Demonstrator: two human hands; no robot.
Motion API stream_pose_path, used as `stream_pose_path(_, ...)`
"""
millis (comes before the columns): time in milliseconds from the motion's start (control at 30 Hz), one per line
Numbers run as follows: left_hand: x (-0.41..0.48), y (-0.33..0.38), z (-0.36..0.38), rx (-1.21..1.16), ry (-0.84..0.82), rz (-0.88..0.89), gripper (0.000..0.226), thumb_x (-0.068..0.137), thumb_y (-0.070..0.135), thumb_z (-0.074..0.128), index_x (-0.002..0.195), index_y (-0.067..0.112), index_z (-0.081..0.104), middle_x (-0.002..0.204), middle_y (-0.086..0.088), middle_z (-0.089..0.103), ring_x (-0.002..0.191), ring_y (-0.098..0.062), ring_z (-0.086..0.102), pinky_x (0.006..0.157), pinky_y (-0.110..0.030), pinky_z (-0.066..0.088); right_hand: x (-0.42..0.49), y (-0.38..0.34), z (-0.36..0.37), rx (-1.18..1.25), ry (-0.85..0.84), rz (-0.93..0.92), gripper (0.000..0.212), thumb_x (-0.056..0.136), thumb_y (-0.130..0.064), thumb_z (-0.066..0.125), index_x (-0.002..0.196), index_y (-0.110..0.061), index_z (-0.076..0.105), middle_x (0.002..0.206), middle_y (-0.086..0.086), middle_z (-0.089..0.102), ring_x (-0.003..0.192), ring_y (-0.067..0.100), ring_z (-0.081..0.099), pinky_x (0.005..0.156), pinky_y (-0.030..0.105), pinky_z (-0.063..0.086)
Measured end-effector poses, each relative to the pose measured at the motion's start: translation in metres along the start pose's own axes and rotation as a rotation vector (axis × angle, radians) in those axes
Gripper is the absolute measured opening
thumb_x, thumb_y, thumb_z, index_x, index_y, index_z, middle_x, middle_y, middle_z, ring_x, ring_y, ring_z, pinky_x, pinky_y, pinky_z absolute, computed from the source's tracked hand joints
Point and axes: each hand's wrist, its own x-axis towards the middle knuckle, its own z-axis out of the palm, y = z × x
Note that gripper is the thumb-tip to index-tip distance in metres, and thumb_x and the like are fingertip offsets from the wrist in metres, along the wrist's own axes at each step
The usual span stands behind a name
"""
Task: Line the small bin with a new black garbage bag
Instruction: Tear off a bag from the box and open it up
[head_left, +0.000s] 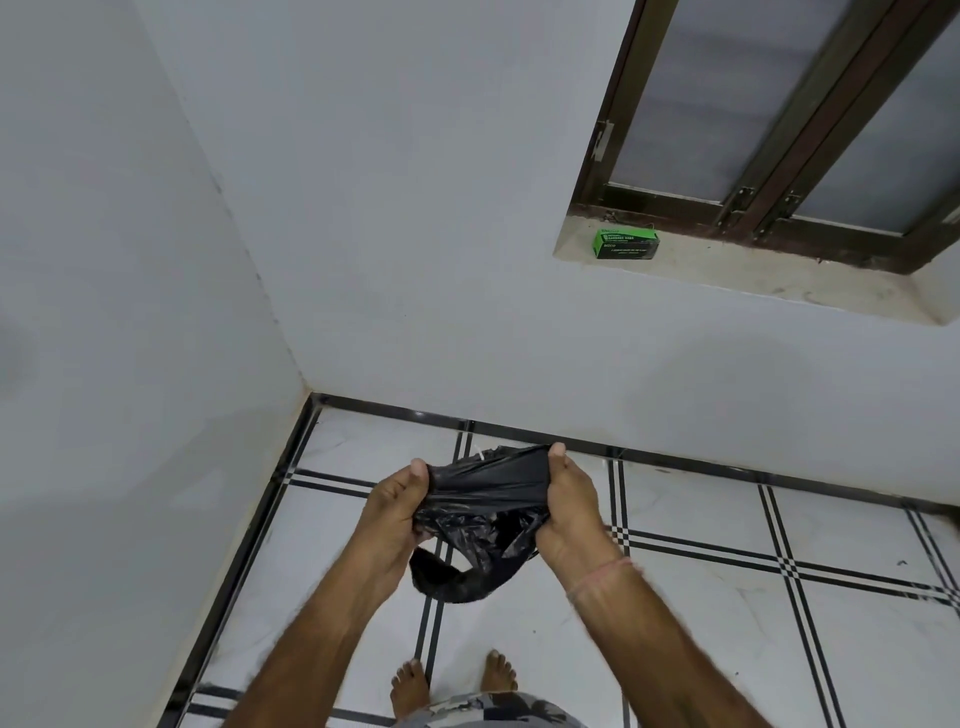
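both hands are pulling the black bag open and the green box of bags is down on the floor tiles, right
Not quite: the head view shows the green box on the window ledge, not the floor. Left hand and right hand do grip the black bag.

A bunched garbage bag (485, 499) is held at the centre of the view, stretched between the left hand (397, 512) at its 9 o'clock and the right hand (569, 506) at its 3 o'clock, with a loose loop hanging toward 6 o'clock. Two bare feet (452, 680) are planted on the tiled floor (727, 597) at 6 o'clock, below the bag. A wall corner (306, 387) is met at 11 o'clock. A window (779, 114) is set in the far wall at 1 o'clock, and a box (627, 244) rests on its sill (753, 270), at the sill's 9 o'clock end.
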Motion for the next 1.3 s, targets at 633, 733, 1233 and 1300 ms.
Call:
stream_pose_path(633,0.004,0.016,0.049,0.084,-0.102,-0.006,0.014,0.087,0.021,0.076,0.085,0.007,0.078,0.083,-0.011,0.079,0.072,-0.019,0.074,0.064,-0.023,0.058,0.008,-0.019,-0.006,-0.599,-0.020,-0.632,0.017,0.102,-0.034,0.067,0.100,-0.017,0.062,0.091,-0.003,0.069,0.082,0.012,0.064,0.073,0.024,0.049)
stream_pose_path(733,0.005,0.014,0.051,-0.024,0.014,0.002,0.042,0.080,0.032,0.078,0.100,-0.006,0.076,0.093,-0.020,0.079,0.078,-0.023,0.075,0.067,-0.027,0.061,-0.010,-0.014,-0.009,-0.472,-0.076,-0.650,0.021,0.100,-0.033,0.070,0.100,-0.013,0.064,0.089,-0.003,0.067,0.080,0.010,0.060,0.071,0.019,0.049)
stream_pose_path(1233,0.007,0.005,0.055,-0.213,0.037,-0.109,0.030,0.100,0.028,0.063,0.098,0.000,0.073,0.093,-0.020,0.076,0.076,-0.024,0.075,0.065,-0.032,0.063,-0.012,0.011,0.000,-0.116,-0.252,-0.071,0.021,0.090,-0.026,0.078,0.081,-0.009,0.071,0.096,0.019,0.073,0.094,0.032,0.068,0.102,0.058,0.054)
stream_pose_path(1300,0.007,0.006,0.056,-0.204,0.044,-0.109,0.029,0.101,0.026,0.061,0.096,-0.001,0.071,0.090,-0.018,0.076,0.073,-0.022,0.074,0.063,-0.030,0.062,-0.010,0.012,-0.001,-0.095,-0.262,-0.031,0.021,0.087,-0.032,0.078,0.077,-0.013,0.075,0.097,0.017,0.077,0.097,0.032,0.070,0.105,0.060,0.052)
